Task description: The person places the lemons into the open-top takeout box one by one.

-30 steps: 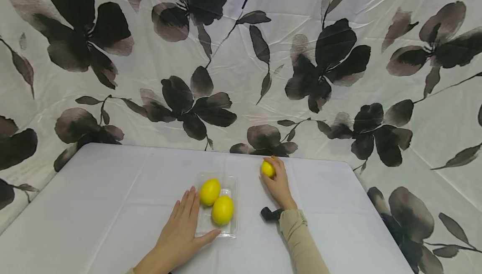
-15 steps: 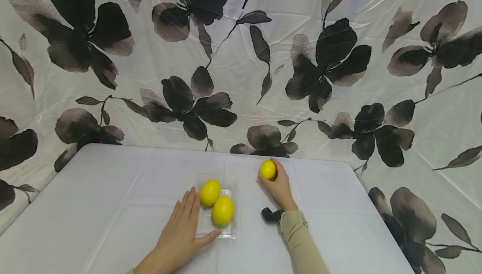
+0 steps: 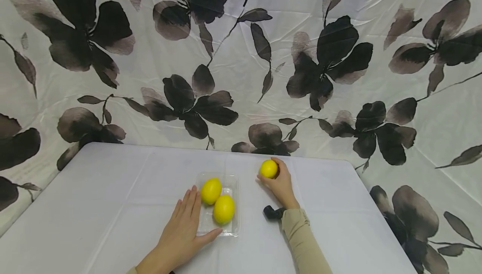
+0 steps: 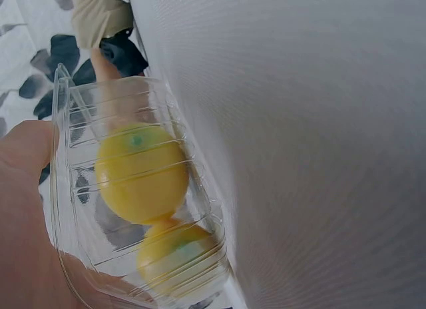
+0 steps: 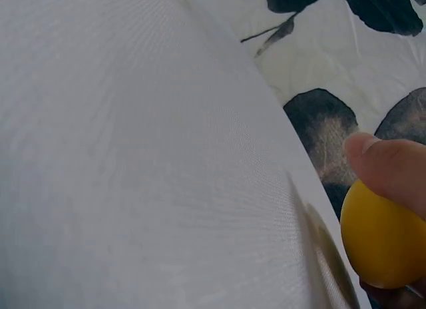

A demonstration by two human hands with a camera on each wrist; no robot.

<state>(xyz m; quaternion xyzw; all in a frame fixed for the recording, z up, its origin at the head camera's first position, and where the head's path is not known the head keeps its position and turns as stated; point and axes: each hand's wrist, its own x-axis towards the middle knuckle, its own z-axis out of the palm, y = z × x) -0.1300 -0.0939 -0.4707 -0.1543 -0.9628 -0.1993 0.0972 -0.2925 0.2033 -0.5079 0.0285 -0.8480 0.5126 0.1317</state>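
A clear plastic box (image 3: 229, 228) stands on the table with two lemons in it, one lemon (image 3: 211, 190) behind the other lemon (image 3: 224, 209). My left hand (image 3: 180, 226) lies along the box's left side, fingers straight and thumb spread across the near edge; the left wrist view shows the box wall (image 4: 80, 189) beside that hand. Near the table's far edge my right hand (image 3: 280, 182) grips a third lemon (image 3: 268, 168) between thumb and fingers. In the right wrist view the thumb presses on this lemon (image 5: 383, 239), and the other fingers are mostly hidden.
A white cloth covers the table (image 3: 105, 207). Behind its far edge hangs a white curtain (image 3: 241, 65) with dark flowers. A black wrist strap device (image 3: 273, 213) sits at my right wrist, below the beige sleeve (image 3: 305, 236).
My right hand has turned slightly around the lemon, which now shows more of its surface between thumb and fingers. The left hand and the box stay in place.
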